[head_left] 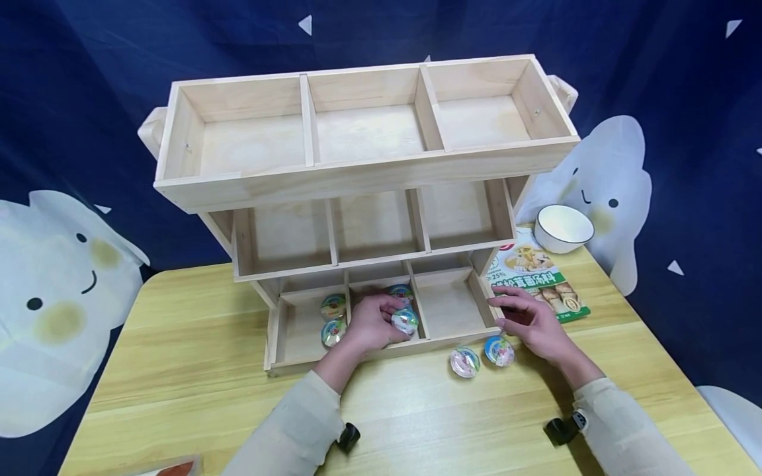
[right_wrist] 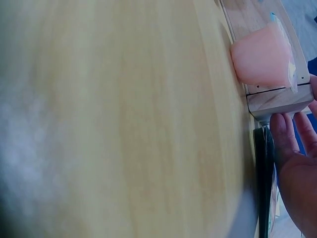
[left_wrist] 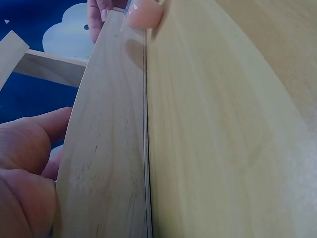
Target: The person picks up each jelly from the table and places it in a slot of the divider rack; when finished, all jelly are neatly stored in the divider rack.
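In the head view my left hand point(head_left: 372, 322) reaches into the bottom tier's middle compartment and pinches a small jelly cup point(head_left: 405, 320) with a printed foil lid. Another jelly cup point(head_left: 401, 293) sits just behind it. Two more, a rear cup point(head_left: 333, 306) and a front cup point(head_left: 333, 332), lie in the left compartment. My right hand point(head_left: 536, 327) touches the right end of the wooden three-tier shelf point(head_left: 363, 188) with its fingers extended. Near it on the table are a pinkish jelly cup point(head_left: 464, 362) and a blue-lidded one point(head_left: 499, 351). The left wrist view hides the held cup.
A green and white food packet point(head_left: 550, 291) lies right of the shelf, with a white bowl point(head_left: 563, 229) behind it. The shelf's upper tiers overhang the bottom one. A partly cut-off packet point(head_left: 172, 469) lies at the table's front left. A dark blue curtain point(head_left: 381, 30) hangs behind.
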{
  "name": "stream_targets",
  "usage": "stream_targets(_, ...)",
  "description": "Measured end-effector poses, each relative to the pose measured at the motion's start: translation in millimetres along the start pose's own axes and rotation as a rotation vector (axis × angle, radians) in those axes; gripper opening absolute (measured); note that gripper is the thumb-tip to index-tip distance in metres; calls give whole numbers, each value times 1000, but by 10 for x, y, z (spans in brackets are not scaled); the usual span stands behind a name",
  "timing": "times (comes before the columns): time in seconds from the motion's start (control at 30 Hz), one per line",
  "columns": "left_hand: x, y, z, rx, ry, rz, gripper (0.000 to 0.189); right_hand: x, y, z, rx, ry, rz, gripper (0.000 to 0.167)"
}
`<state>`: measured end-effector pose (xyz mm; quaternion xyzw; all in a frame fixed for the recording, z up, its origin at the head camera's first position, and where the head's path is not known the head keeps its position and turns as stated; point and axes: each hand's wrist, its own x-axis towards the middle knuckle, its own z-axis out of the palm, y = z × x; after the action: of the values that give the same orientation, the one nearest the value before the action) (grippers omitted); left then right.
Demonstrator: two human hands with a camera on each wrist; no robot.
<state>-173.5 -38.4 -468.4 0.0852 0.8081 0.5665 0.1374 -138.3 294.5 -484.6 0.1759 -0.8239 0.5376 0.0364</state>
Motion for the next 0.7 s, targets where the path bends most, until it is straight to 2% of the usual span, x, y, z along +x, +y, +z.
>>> stream_targets(0.7,19,4,-8,14,-35,-23,50,-3,-19,-2,-9,-8,16,34)
